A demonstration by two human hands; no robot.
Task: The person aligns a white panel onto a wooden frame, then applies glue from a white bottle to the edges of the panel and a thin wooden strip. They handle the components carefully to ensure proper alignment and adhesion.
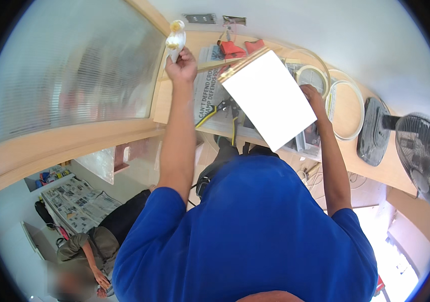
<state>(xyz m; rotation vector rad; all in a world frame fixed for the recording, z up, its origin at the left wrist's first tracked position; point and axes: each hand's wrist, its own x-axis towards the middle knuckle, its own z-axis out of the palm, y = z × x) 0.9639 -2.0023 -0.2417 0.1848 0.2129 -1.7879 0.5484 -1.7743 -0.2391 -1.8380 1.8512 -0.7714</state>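
Observation:
My left hand (182,66) is raised at the far left end of the bench, its fingers wrapped round a soft white squeeze bottle (176,40) with yellowish residue on it. My right hand (313,99) grips the right edge of a white rectangular panel (271,98), its fingertips partly hidden by the panel. The panel is tilted above the bench. Along its far left edge runs a brown strip (242,65) with light, glossy smears. Beside the panel's left side lie pliers (229,106) with yellow and black handles, on printed paper (207,90).
Red items (232,49) lie at the back of the bench, under wall sockets (200,18). Coiled pale edging strip (347,110) and a tape roll (311,78) are right of the panel. A black fan (421,151) stands far right. Lower left, another person (101,246) sits near a newspaper-covered surface (79,204).

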